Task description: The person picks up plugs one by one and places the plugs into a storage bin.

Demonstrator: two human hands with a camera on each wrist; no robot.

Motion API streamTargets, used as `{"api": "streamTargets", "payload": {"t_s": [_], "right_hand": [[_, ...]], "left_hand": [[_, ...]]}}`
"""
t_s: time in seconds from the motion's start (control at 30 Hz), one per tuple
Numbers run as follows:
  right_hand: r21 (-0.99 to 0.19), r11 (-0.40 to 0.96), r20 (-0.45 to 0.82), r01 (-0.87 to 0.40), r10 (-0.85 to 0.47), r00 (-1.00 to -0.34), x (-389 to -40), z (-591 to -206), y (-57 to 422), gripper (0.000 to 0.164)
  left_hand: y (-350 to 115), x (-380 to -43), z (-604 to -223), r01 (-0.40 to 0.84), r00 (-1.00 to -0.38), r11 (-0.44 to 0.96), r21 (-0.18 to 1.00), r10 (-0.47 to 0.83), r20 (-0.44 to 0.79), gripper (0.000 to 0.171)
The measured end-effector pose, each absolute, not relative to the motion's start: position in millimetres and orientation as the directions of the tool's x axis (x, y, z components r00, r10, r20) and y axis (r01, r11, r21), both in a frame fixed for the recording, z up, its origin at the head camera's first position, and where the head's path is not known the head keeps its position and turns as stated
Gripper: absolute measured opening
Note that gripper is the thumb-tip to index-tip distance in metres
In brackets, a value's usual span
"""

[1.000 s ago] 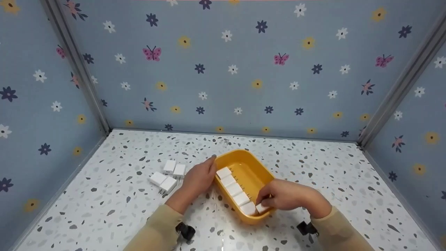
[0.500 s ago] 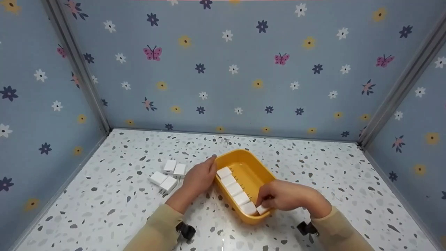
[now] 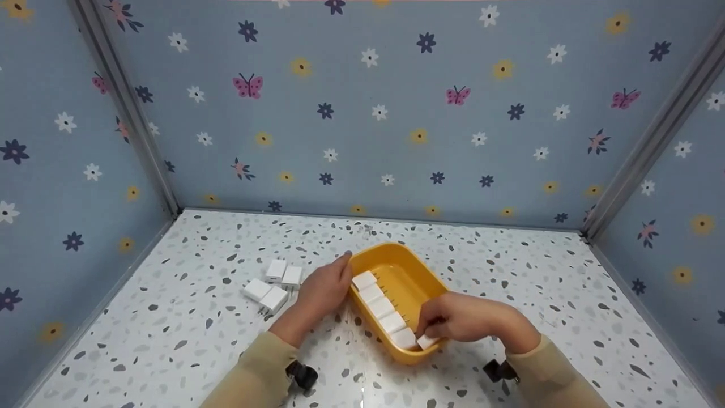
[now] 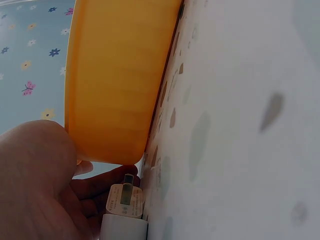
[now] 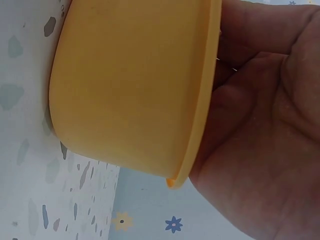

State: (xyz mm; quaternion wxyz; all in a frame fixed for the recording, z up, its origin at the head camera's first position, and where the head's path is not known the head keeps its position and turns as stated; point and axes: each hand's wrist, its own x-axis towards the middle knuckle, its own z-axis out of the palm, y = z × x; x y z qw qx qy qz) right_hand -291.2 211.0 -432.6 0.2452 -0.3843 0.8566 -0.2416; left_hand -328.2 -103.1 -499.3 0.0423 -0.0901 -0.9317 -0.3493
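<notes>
A yellow plastic bin [image 3: 403,280] stands at an angle on the speckled table. Inside, a row of several white charger plugs [image 3: 380,307] lines its left wall, prongs pointing right. My left hand [image 3: 324,290] holds the bin at its far left corner, thumb by the rim; in the left wrist view its fingers reach around the bin's end. My right hand [image 3: 467,317] reaches over the right rim and pinches another white charger plug [image 3: 426,341] down in the near end, beside the row. In the right wrist view the bin wall hides the fingertips.
Several loose white charger plugs [image 3: 273,299] lie on the table just left of my left hand; one plug [image 4: 125,202] shows its prong close to the fingers in the left wrist view. Flower-patterned panels [image 3: 374,113] stand at the back and both sides.
</notes>
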Motion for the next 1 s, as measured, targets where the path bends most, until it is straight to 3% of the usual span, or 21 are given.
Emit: {"api": "streamTargets", "payload": {"t_s": [0.27,0.63,1.0], "right_hand": [[-0.613,0.556,-0.209,-0.561,-0.799,-0.564,-290.0,-433.4,211.1,0.016],[-0.573,0.62,-0.274,-0.536,-0.761,-0.588,-287.2,-436.2,201.2,0.013],[-0.523,0.687,-0.263,-0.505,-0.693,-0.671,-282.9,-438.5,195.0,0.011]], "left_hand": [[-102.3,-328.7,-499.3,0.193,-0.981,0.744,0.64,0.141,0.132,0.055],[-103.1,-328.1,-497.4,0.182,-0.983,0.734,0.655,0.134,0.123,0.056],[-102.6,-327.9,-497.5,0.174,-0.985,0.734,0.657,0.13,0.116,0.055]]}}
